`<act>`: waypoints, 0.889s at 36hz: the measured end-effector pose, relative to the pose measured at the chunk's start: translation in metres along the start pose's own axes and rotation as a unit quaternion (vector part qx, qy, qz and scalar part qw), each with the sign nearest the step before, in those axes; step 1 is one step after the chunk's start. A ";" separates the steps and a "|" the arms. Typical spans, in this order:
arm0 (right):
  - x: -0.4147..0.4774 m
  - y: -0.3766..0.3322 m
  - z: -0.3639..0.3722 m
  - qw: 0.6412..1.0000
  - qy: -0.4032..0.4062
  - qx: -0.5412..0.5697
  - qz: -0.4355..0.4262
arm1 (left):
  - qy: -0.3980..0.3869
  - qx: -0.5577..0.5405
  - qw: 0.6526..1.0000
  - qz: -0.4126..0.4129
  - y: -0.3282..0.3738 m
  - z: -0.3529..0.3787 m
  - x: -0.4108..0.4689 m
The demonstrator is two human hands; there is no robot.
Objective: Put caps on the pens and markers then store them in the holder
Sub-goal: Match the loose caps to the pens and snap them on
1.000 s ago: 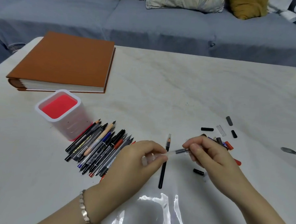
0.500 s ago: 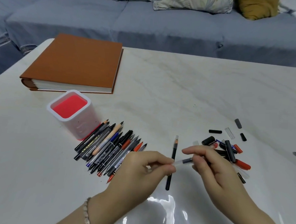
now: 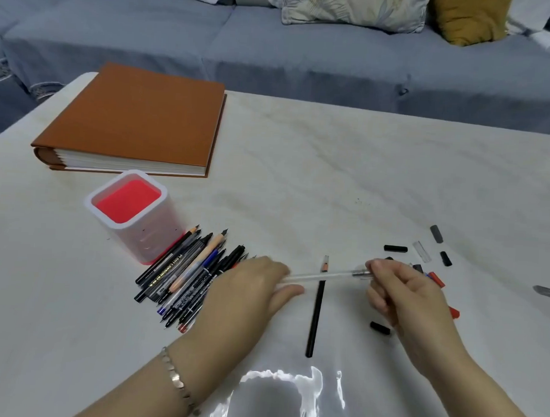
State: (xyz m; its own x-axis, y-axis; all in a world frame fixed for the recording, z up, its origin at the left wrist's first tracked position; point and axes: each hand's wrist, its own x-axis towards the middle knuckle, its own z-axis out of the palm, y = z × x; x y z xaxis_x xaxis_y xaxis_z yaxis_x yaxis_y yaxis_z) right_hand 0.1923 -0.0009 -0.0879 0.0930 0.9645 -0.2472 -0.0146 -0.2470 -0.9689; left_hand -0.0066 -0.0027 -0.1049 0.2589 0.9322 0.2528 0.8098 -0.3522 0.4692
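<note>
A blue sofa (image 3: 275, 49) runs along the far side of a white table (image 3: 332, 179). An orange book (image 3: 138, 118) lies at far left. Near it stands the holder (image 3: 151, 237), red inside, with a row of pens (image 3: 184, 277) just beside its right. The left hand (image 3: 246, 296) curls round one end of a clear pen (image 3: 324, 275); the right hand (image 3: 403, 294) pinches the other end. The pen is held level over a black pencil (image 3: 316, 315). Loose caps (image 3: 395, 248) lie at right.

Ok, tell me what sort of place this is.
Probably a home living room: a grey-blue sofa with cushions stands behind the pale table, which bears a thick brown album.
</note>
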 end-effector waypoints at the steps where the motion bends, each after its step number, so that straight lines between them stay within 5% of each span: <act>1: 0.004 -0.001 -0.002 1.000 0.008 -0.015 -0.002 | -0.010 0.028 0.999 -0.025 -0.005 -0.001 -0.003; 5: 0.024 -0.002 0.003 0.989 -0.042 -0.144 0.002 | -0.099 0.114 0.979 -0.134 -0.018 0.000 -0.016; 11: 0.049 0.008 0.032 0.914 -0.094 -0.393 -0.028 | -0.134 0.162 0.965 -0.156 -0.016 0.008 -0.019; 17: 0.048 0.020 0.028 0.921 -0.031 -0.380 -0.074 | -0.133 0.169 0.962 -0.170 -0.011 0.011 -0.016; 25: 0.046 0.017 -0.045 0.869 0.095 -0.474 -0.105 | -0.064 -0.007 0.985 -0.159 -0.002 0.009 -0.007; 32: 0.088 0.011 -0.088 0.830 0.155 -0.535 -0.037 | -0.052 -0.091 0.987 -0.121 0.010 0.008 0.004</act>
State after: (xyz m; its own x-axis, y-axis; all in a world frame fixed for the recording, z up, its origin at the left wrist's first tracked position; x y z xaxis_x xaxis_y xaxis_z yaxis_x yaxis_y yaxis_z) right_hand 0.2883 0.0725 -0.1199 0.3081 0.9513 -0.0118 0.8791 -0.2894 -0.3788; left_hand 0.0069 -0.0014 -0.1059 0.1304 0.9910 0.0313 0.7485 -0.1192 0.6524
